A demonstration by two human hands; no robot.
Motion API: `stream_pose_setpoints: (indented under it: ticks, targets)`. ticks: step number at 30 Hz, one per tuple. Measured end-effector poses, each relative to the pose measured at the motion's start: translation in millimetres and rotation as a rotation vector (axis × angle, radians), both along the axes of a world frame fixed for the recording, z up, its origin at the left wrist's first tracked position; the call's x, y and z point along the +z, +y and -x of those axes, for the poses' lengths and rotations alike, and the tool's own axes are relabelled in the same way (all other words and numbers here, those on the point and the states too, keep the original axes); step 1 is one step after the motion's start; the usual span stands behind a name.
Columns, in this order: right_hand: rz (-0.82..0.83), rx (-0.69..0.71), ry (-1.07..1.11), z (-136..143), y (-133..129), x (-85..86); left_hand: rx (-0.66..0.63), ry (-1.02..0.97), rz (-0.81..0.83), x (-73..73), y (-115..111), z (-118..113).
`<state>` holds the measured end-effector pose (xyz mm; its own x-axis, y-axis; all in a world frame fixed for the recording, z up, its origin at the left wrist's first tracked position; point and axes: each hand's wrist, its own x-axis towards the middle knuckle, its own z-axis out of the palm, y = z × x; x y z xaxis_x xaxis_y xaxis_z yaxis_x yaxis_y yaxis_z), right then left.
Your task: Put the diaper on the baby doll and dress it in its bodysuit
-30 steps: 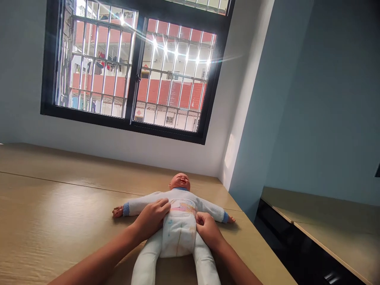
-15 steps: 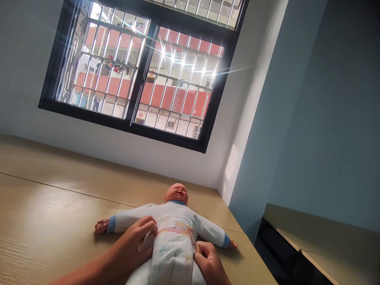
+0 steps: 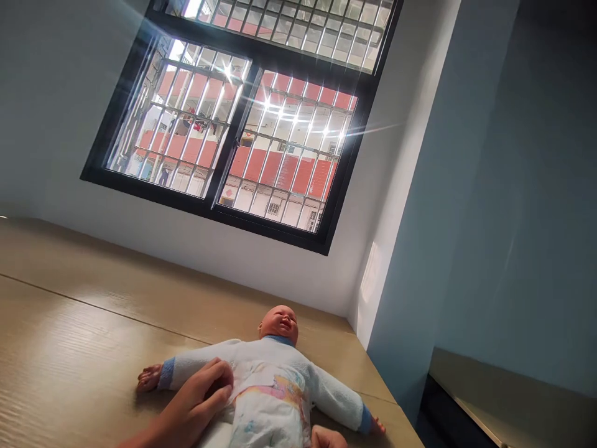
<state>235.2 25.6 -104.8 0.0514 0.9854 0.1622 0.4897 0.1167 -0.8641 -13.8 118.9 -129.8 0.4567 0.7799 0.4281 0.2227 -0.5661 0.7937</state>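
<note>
A baby doll point(image 3: 280, 325) in a white top with blue cuffs and collar lies on its back with its arms spread. Over its lower body and belly is a white diaper point(image 3: 268, 417) with a coloured print across the waist. My left hand point(image 3: 203, 398) is closed at the diaper's left edge, fingers curled and their tips partly hidden. On the other side, my right hand point(image 3: 329, 437) is closed against the diaper's right edge, mostly cut off by the bottom of the view. The doll's legs are largely out of view.
The doll lies on a wooden table point(image 3: 93, 336) with a seam across it. Behind it are a white wall point(image 3: 196, 239) and a barred window point(image 3: 224, 143). Past the table's right edge stands a lower wood-topped unit point(image 3: 504, 389) by the blue-grey wall.
The view has tilted up, so the doll and hands sit lower. My left hand has shifted slightly up along the diaper's side; my right hand is now mostly out of frame.
</note>
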Motion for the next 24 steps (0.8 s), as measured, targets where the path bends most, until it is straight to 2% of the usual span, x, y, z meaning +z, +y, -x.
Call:
stream_pose_setpoints:
  ticks: [3,7,10,14,24]
  targets:
    - [-0.043,-0.006,-0.025,17.4,40.3,26.0,0.069,0.034,0.01,-8.1,9.3,-3.3]
    - [-0.1,-0.018,-0.04,47.2,106.2,61.6,0.092,0.059,-0.004,-15.5,16.9,-6.1]
    - [-0.121,-0.032,-0.057,63.9,135.8,75.0,0.093,0.054,-0.012,-18.9,18.9,-7.4]
    - [-0.139,-0.029,-0.085,73.0,144.5,75.5,0.083,0.058,-0.014,-21.7,21.1,-8.1]
    - [-0.159,-0.035,-0.128,64.7,134.4,76.5,0.093,0.052,-0.062,-28.0,26.4,-9.9]
